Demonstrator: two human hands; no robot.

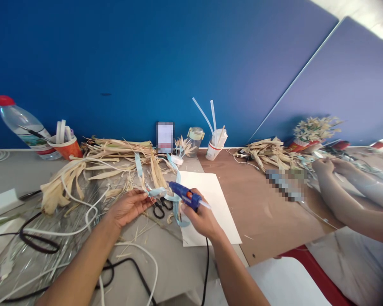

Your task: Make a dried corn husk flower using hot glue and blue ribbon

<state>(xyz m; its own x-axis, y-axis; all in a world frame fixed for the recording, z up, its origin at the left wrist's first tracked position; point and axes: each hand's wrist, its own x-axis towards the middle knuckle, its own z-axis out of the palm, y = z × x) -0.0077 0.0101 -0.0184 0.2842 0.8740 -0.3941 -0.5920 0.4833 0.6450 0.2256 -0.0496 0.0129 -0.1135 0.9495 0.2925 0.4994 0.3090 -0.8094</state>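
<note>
Below a blue partition [147,63], the right hand [201,216] curls round a blue plastic glue gun [178,189]; the left hand [129,207] pinches pale-blue ribbon [158,191]. Tan husks [121,148] crowd the worktop's [170,263] back edge.

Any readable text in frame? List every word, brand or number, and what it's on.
None can be read.
Bottle label: too blurred.
White paper cup: red print, too small.
Upright screen: pixelated.
Pixelated item on the brown tabletop: unreadable.
Blue glue gun: no legible marking.
</note>
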